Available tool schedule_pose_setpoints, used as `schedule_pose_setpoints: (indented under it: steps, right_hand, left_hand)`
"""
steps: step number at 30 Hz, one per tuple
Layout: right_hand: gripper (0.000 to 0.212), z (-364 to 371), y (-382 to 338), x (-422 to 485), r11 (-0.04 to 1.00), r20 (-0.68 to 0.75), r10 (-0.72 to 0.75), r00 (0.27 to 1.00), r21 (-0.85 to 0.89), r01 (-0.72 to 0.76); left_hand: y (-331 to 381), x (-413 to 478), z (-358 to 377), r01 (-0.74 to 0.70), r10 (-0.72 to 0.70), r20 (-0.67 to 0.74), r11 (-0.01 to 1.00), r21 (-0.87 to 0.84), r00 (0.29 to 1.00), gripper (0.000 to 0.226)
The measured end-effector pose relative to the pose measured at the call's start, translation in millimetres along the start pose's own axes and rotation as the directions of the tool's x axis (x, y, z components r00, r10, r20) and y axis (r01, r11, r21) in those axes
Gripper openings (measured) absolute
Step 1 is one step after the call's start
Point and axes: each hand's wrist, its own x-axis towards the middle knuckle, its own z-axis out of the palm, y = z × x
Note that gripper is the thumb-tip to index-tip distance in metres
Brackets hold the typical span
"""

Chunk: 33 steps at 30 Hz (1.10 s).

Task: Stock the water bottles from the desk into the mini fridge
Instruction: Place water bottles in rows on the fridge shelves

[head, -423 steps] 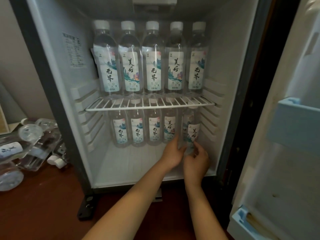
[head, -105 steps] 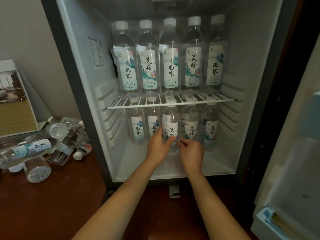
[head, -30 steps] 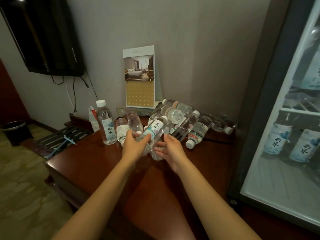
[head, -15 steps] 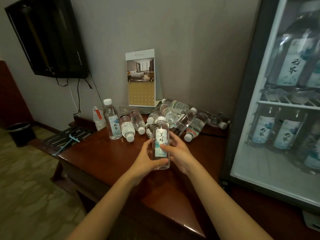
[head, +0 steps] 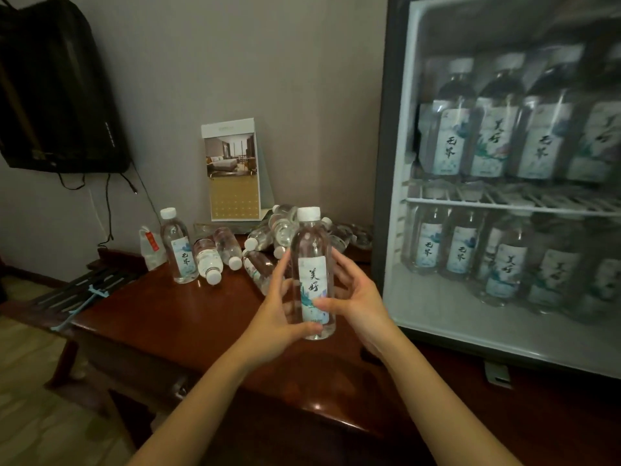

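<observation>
I hold one clear water bottle with a white cap upright above the brown desk. My left hand grips its lower left side and my right hand grips its right side. Behind it, several more bottles lie in a pile against the wall, and one bottle stands upright at the left. The open mini fridge is at the right, with a row of bottles on its wire shelf and another row on its floor.
A desk calendar leans on the wall behind the pile. A small white bag sits at the desk's left end. A black TV hangs on the wall at upper left, with cables below it.
Both hands picked a bottle out of the pile, turned it upright and lifted it toward the right. My view has swung toward the fridge.
</observation>
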Motion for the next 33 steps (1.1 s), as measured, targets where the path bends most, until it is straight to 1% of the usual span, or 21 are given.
schedule_pose_setpoints:
  steps: [2, 4, 7, 11, 13, 16, 20, 27, 30, 33]
  right_hand:
    - [0.081, -12.9, -6.2, -16.3, 0.998, -0.019, -0.040, 0.999, -0.040, 0.039]
    - [0.079, -28.1, -12.0, -31.6, 0.995, -0.054, -0.069, 0.996, -0.078, 0.064]
    - [0.072, -54.7, -21.8, -51.6, 0.987, -0.163, -0.102, 0.981, -0.137, 0.080]
    - [0.065, -90.5, -33.1, -71.1, 0.971, -0.330, -0.149, 0.932, -0.227, 0.075]
    - [0.065, -107.4, -35.9, -77.3, 0.966, -0.392, -0.164, 0.905, -0.250, 0.067]
    - [0.065, -128.8, -38.0, -83.0, 0.949, -0.466, -0.166, 0.869, -0.314, 0.013]
    - [0.069, -149.1, -35.3, -85.2, 0.934, -0.503, -0.155, 0.850, -0.356, -0.040]
    - [0.059, -167.7, -27.4, -77.1, 0.920, -0.529, -0.199, 0.825, -0.391, -0.029]
    - [0.051, -171.8, -22.7, -66.2, 0.901, -0.572, -0.201, 0.795, -0.426, -0.079]
    - [0.047, -174.7, -20.9, -53.6, 0.858, -0.634, -0.205, 0.746, -0.482, -0.175]
  left_hand:
    - [1.5, 0.1, 17.8, -0.050, 0.050, 0.007, 0.998, 0.046, 0.999, 0.124]
    - [0.3, 3.3, 38.0, -0.112, 0.111, 0.021, 0.992, 0.063, 0.994, 0.123]
    - [0.1, 14.1, 71.3, -0.174, 0.170, 0.049, 0.981, 0.089, 0.984, 0.118]
    - [2.2, 34.5, 115.9, -0.194, 0.186, 0.099, 0.978, 0.081, 0.978, 0.117]
    - [-1.1, 44.9, 136.5, -0.204, 0.192, 0.123, 0.975, 0.087, 0.974, 0.116]
    - [-7.5, 60.3, 163.9, -0.195, 0.182, 0.155, 0.978, 0.073, 0.971, 0.116]
    - [-16.1, 76.5, 188.9, -0.181, 0.171, 0.166, 0.983, 0.045, 0.971, 0.117]
    - [-33.1, 92.6, 206.3, -0.168, 0.161, 0.128, 0.985, 0.042, 0.979, 0.111]
    - [-30.6, 103.7, 210.8, -0.157, 0.151, 0.111, 0.986, 0.049, 0.982, 0.108]
    - [-28.6, 117.1, 216.1, -0.166, 0.158, 0.106, 0.983, 0.073, 0.982, 0.099]
